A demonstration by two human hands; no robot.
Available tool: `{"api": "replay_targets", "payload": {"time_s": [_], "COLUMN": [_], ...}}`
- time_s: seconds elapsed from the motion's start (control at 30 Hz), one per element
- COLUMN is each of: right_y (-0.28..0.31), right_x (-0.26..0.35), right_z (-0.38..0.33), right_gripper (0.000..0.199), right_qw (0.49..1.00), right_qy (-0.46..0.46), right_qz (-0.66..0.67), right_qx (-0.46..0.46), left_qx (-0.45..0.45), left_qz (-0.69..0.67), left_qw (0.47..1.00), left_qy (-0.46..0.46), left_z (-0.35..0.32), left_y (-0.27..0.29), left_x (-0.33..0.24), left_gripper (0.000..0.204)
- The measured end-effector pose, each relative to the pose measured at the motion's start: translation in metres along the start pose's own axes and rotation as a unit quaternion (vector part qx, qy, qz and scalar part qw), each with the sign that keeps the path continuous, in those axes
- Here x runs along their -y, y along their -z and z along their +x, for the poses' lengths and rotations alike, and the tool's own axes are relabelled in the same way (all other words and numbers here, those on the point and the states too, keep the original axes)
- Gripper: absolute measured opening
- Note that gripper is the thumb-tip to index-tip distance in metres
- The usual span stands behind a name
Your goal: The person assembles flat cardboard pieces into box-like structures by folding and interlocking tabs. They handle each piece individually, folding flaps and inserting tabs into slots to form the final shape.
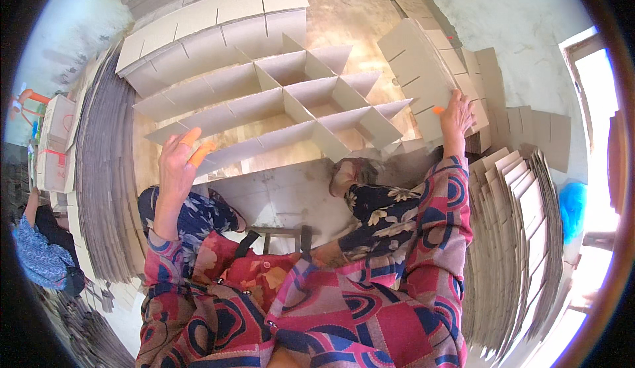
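Note:
A grid of slotted cardboard dividers (pixel 301 100) stands in front of me, long strips crossed by shorter ones at its right part. My left hand (pixel 177 163) is at the left end of the nearest long strip (pixel 258 144), with orange covers on the thumb and a finger. The strip end lies between them, partly hidden by the hand. To the right, my right hand (pixel 458 115) grips the edge of a slotted cardboard sheet (pixel 413 63), its orange-tipped thumb on the face and the fingers over the far edge.
Behind the grid stands a long block of slotted cardboard (pixel 218 27). Tall cardboard stacks rise at left (pixel 109 169) and right (pixel 516 235). A blue bag (pixel 573 210) hangs at far right. At far left another person's blue sleeve (pixel 43 252) shows near a carton (pixel 56 143).

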State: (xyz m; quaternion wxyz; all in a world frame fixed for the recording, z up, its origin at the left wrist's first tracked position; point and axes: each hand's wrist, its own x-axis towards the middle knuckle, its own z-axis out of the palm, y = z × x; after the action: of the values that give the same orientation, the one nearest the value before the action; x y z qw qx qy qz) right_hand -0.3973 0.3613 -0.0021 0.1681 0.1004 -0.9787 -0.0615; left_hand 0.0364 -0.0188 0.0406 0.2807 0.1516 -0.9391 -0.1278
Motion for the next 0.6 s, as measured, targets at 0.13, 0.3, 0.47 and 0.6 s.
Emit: {"api": "replay_targets", "payload": {"time_s": [0.13,0.3,0.47,0.6], "right_y": [-0.013,-0.030,0.004,0.106], "right_x": [-0.008,-0.029,-0.021,0.026], "right_z": [0.007,0.022,0.017,-0.005], "right_gripper": [0.037,0.024,0.015,0.018], "right_qw": [1.000,0.998,0.992,0.938], "right_qy": [0.022,0.007,-0.014,0.042], "right_qz": [0.018,0.058,0.124,0.317], "right_qx": [0.003,-0.014,-0.025,-0.133], "left_qx": [0.013,0.012,0.010,-0.011], "left_qz": [0.007,0.001,0.006,-0.018], "left_qw": [0.999,1.000,1.000,1.000], "left_qy": [0.028,0.023,0.029,0.016], "left_z": [-0.005,-0.004,-0.013,-0.015], "left_y": [0.003,0.000,-0.003,-0.003], "left_x": [-0.002,0.000,0.006,-0.002], "left_gripper": [0.034,0.035,0.033,0.036]}}
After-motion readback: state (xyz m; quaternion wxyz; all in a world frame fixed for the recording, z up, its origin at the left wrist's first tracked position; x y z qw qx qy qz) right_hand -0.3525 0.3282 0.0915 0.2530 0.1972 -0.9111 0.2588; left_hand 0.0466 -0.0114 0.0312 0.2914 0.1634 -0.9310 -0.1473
